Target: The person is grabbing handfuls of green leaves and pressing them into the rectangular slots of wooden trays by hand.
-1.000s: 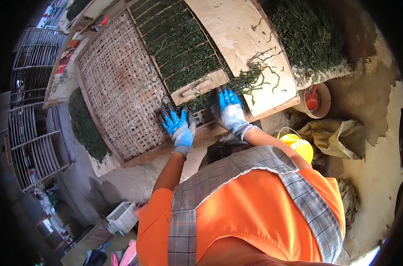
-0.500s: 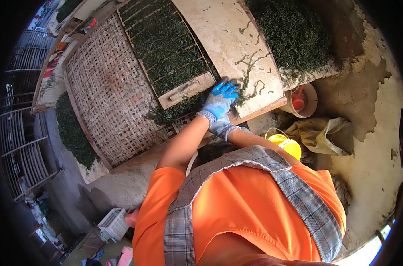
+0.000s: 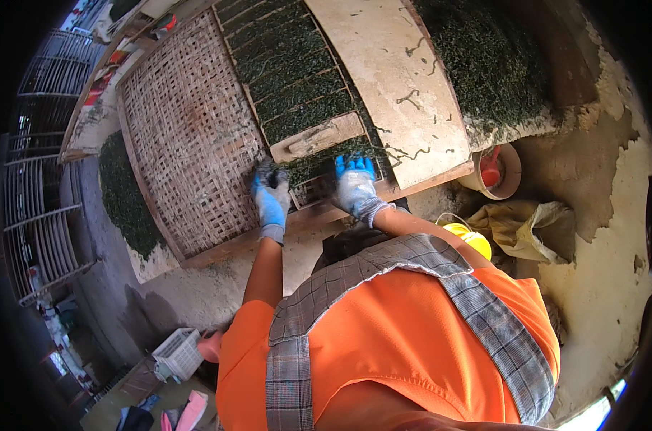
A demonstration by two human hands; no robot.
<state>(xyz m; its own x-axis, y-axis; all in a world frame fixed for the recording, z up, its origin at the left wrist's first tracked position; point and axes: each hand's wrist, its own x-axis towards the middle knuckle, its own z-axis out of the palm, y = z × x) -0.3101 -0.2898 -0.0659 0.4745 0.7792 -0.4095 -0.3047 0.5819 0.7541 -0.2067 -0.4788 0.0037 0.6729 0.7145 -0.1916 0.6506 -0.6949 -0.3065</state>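
Both my hands wear grey-white knitted gloves with blue coating. Near the front end of a slatted wooden frame (image 3: 279, 79), my left hand (image 3: 271, 200) rests at the edge of a woven mat (image 3: 189, 136), its dark-smeared fingers apart. My right hand (image 3: 355, 185) lies further right, fingers stretched forward over shredded dark green strands (image 3: 315, 167). These strands also fill the spaces between the slats. A wooden crosspiece with a raised grip (image 3: 319, 136) closes the frame's near end, just beyond my hands. Neither hand visibly holds a tool.
A pale board (image 3: 394, 93) with scattered strands lies right of the frame. Beyond it is a large dark green heap (image 3: 480, 61). A bucket with a red scoop (image 3: 491, 172), a yellow bucket (image 3: 471, 238) and a sack (image 3: 531, 226) stand at right. A white crate (image 3: 179, 353) is lower left.
My hands were together at the frame's right corner. They have separated: the left moved left to the mat's edge, the right stays near the corner. Fewer strands lie on the board.
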